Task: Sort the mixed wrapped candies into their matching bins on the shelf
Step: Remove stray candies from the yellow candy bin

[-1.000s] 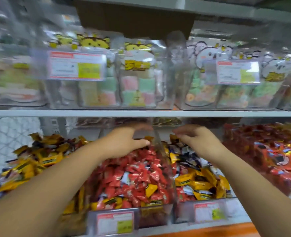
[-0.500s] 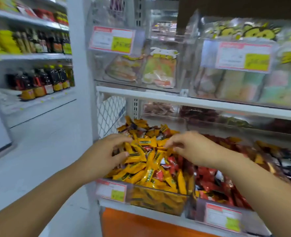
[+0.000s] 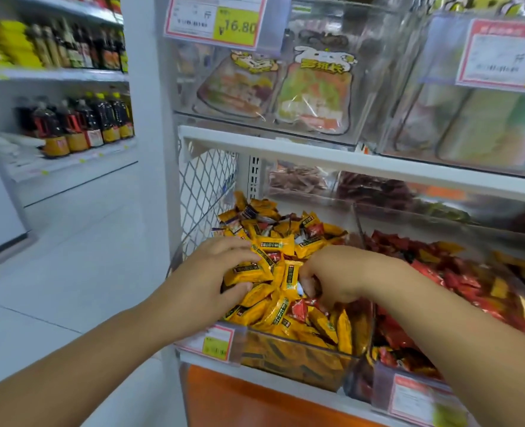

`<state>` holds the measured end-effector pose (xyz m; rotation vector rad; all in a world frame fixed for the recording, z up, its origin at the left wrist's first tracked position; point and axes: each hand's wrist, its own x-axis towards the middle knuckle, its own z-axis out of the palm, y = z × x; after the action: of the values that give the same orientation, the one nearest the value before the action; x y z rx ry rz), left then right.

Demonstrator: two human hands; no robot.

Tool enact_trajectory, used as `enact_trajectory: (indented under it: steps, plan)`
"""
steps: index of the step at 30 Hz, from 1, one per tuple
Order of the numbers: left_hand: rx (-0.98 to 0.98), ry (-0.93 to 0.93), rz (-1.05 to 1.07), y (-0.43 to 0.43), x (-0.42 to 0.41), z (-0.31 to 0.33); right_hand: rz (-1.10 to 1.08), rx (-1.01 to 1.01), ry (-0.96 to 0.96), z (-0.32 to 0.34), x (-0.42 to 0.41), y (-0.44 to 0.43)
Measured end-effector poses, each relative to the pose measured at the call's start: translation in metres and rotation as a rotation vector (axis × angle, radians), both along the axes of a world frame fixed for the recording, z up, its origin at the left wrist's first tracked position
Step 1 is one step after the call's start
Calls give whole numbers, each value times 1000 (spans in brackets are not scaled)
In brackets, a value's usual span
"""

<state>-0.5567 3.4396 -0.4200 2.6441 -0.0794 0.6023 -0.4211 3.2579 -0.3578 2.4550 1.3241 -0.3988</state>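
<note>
A clear bin (image 3: pixel 301 362) on the lower shelf is heaped with yellow wrapped candies (image 3: pixel 288 245), with a few red ones (image 3: pixel 299 311) mixed in. My left hand (image 3: pixel 211 282) lies on the heap's left side, its thumb and fingers curled round a yellow candy (image 3: pixel 248 271). My right hand (image 3: pixel 338 278) digs into the heap's middle with curled fingers; what its fingertips hold is hidden. To the right stands a bin of red candies (image 3: pixel 458 282) with some yellow ones among them.
Price tags (image 3: pixel 218 340) hang on the bin fronts. The shelf edge (image 3: pixel 347 161) above carries clear boxes of bagged sweets (image 3: pixel 313 90). A wire mesh panel (image 3: pixel 205 183) closes the shelf's left end. Bottles (image 3: pixel 79 121) line another shelf at far left, across a white floor.
The view swung left from the red bin to the yellow bin. Both hands moved onto the yellow heap, and my left hand closed round a yellow candy.
</note>
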Motion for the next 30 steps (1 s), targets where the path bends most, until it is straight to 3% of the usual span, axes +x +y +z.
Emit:
enact_trajectory:
  steps: [3, 6, 10, 16, 19, 23, 27, 30]
  plan:
    - [140, -59, -49, -9, 2, 8, 35, -32, -41, -2, 1, -1]
    - [150, 45, -102, -30, 8, 14, 50, 5, -30, -7, 4, 0]
    - [243, 242, -61, -49, 19, 13, -17, 247, 76, 3, 8, -7]
    - [315, 300, -36, -57, 33, 16, -62, 636, 288, 38, 9, -36]
    - [188, 309, -78, -61, 40, 20, -139, 736, 224, 45, 22, -60]
    - [-130, 283, -136, -64, 48, 35, -227, 702, 67, 59, 44, -98]
    - [-365, 132, -126, -80, 61, 51, -371, 736, 98, 61, 56, -131]
    - [-438, 50, -120, -109, 80, 63, -421, 616, 109, 60, 57, -140]
